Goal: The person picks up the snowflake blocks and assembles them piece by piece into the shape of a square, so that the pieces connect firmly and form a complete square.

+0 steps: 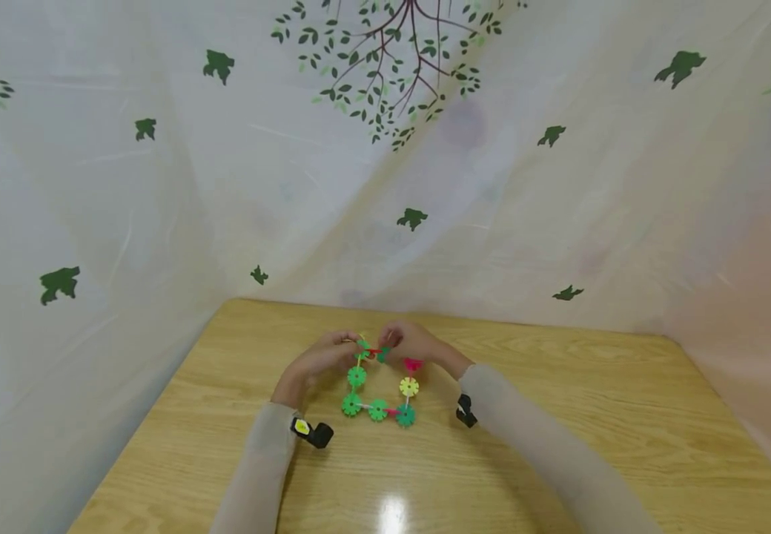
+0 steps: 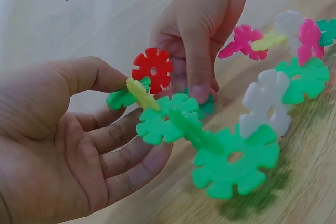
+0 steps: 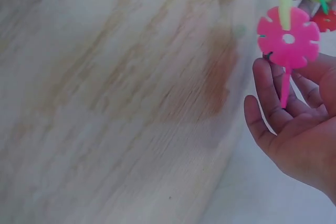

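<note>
A chain of slotted, flower-shaped plastic discs is bent into a U-like shape over the table. Its left side and near side are mostly green discs, with white and pink ones set edgewise between them. My left hand pinches a green disc at the far left end between thumb and fingers. Joined close to it is a red disc. Opposite, my right hand pinches a teal disc beside the red one. Just below the right hand hangs a pink disc, above a yellow disc.
The wooden table spreads around both hands. Behind it hangs a pale cloth backdrop printed with leaves and birds. A black wrist camera is strapped over the left sleeve, another over the right.
</note>
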Demonstrator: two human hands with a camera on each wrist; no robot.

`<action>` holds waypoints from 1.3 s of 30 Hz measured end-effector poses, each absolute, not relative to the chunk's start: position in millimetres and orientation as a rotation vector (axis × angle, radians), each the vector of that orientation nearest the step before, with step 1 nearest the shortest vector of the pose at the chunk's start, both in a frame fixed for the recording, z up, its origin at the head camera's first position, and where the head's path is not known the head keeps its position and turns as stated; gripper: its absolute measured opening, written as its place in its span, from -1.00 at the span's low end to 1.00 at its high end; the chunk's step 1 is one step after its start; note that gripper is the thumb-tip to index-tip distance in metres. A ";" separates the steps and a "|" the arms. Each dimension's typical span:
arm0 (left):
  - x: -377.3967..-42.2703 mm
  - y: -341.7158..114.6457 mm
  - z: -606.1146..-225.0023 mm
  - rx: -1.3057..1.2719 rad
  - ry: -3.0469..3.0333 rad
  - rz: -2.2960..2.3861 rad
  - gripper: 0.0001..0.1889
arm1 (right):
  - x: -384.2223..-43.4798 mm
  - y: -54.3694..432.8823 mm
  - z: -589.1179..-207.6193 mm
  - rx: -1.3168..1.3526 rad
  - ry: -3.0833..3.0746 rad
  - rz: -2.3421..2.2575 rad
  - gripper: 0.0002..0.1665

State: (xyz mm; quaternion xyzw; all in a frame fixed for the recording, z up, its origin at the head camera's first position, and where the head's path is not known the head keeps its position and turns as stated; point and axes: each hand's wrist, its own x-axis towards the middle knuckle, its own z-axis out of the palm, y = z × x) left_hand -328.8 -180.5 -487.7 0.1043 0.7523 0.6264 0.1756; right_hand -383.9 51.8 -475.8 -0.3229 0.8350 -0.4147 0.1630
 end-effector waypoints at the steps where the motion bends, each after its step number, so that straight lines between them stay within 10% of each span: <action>1: -328.9 -179.8 -488.2 0.284 2.128 1.772 -0.80 | -383.0 53.6 -475.3 -0.904 2.390 -1.225 -0.79; 39: -324.5 -144.9 -493.3 0.144 2.128 1.949 -0.76 | -348.9 92.6 -469.4 -0.483 2.250 -1.816 -0.73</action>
